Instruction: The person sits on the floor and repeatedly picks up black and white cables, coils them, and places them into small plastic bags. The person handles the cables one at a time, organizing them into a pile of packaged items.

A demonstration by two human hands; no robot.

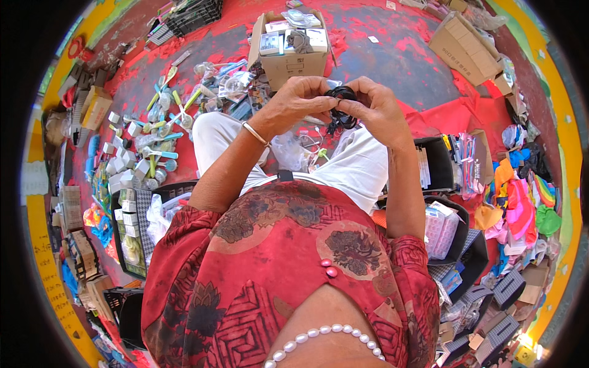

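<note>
- I see the left hand (302, 98) pinch a black cord (343, 121), its fingers nearly closed.
- The right hand (381, 111) pinches it too, thumb and fingers bent.
- The cord is bunched between both hands.
- A full brown box (288, 70) sits past them.

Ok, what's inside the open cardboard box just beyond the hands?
At the top of the cardboard box, white packages, a blue-and-white package, a grey bundled item and clear plastic wrapping show. Whatever lies beneath them is covered.
</note>
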